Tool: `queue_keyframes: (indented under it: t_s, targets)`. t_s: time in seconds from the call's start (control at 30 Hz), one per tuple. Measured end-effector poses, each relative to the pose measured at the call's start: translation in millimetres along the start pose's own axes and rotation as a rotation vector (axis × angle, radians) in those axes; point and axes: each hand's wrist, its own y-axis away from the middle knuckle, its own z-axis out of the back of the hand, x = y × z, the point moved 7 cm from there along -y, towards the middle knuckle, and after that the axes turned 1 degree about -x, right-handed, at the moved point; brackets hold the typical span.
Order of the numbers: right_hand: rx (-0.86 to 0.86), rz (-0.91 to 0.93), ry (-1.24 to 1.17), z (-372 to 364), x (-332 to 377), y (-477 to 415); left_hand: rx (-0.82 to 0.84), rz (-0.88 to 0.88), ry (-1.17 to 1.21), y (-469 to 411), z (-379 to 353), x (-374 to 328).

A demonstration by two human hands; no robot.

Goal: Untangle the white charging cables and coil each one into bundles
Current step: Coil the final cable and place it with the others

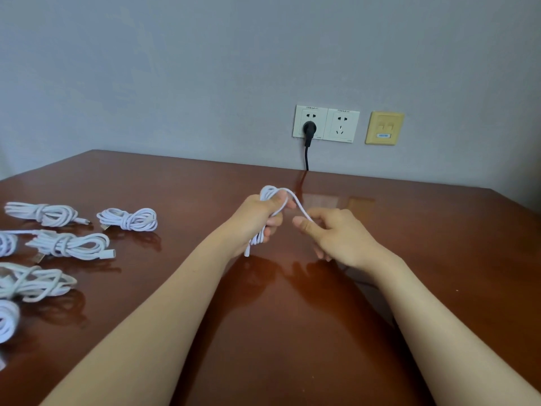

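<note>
In the middle of the frame the left hand (257,218) holds a white cable (270,192) just above the desk (424,235). Its grip is clenched round several gathered loops, which stick out above the fist and hang below it, and a connector end (247,252) points down close to the glossy brown surface. One strand arcs from the top of the loops to the right hand (342,237), just beside the left, whose grip pinches that strand between the thumb and curled fingers. Both bare forearms reach in from the lower edge of the frame. Along the left side of the frame, well apart from the hands, coiled white bundles lie on the desk: an upper-left bundle (44,213), a knotted bundle (128,219) to its right, a middle bundle (68,244) below those two, and a looser bundle (32,281) lower still. A cut-off bundle (7,319) shows only partly at the left edge. On the grey wall (175,83) behind the desk, right of centre, sits a double wall socket (342,126) with a black plug (308,128) in its left half, the cord dropping behind the desk's far edge. A yellowish wall plate (385,128) is just to the right of the socket.
</note>
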Motion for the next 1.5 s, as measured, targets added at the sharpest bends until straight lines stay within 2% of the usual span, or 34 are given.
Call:
queue_keyframes:
  t_s: [0.1,0.2,0.27,0.33,0.47,0.53,0.63,0.7,0.8,0.9,0.97,1.07,1.17,1.3,1.43,1.5]
  targets:
    - [-0.014,0.028,0.164,0,6,0,-0.038,-0.002,0.197,-1,6,-2]
    - [-0.042,0.056,0.042,0,12,0,0.032,0.004,0.445,2,-1,-8]
    - [-0.043,0.064,0.005,-1,12,-2,0.034,0.01,0.515,3,-4,-12]
    - [-0.028,0.058,0.037,-3,9,-2,-0.05,0.006,0.397,1,2,-10]
    - [-0.042,0.029,0.046,1,1,-2,-0.275,-0.037,-0.072,-2,26,-5]
    - [-0.056,0.037,0.04,5,4,-1,-0.315,-0.046,-0.144,-1,32,-5]
    - [-0.081,0.078,0.075,7,10,0,-0.332,-0.05,-0.134,-2,35,-5]
    - [-0.079,0.097,0.106,6,13,0,-0.331,-0.036,0.04,-2,34,-4]
    - [-0.047,0.104,0.136,1,14,1,-0.35,0.045,0.506,-3,35,0]
    - [-0.023,0.093,0.056,-2,11,0,-0.359,0.071,0.633,-5,38,-2]
    - [-0.036,0.092,-0.023,-1,10,-1,-0.394,0.061,0.538,-4,42,-3]
    - [-0.062,0.07,-0.212,3,14,-1,-0.45,0.041,0.195,-5,48,-3]
    - [-0.106,0.098,-0.358,8,23,-2,-0.366,0.009,-0.04,-5,36,-7]
    - [-0.189,0.122,-0.424,14,25,-3,-0.168,0.053,-0.254,2,3,-8]
    - [-0.307,0.083,-0.568,25,19,-1,0.16,0.122,-0.151,11,-33,-1]
    - [-0.391,0.01,-0.547,32,8,0,0.268,0.136,-0.109,14,-43,-2]
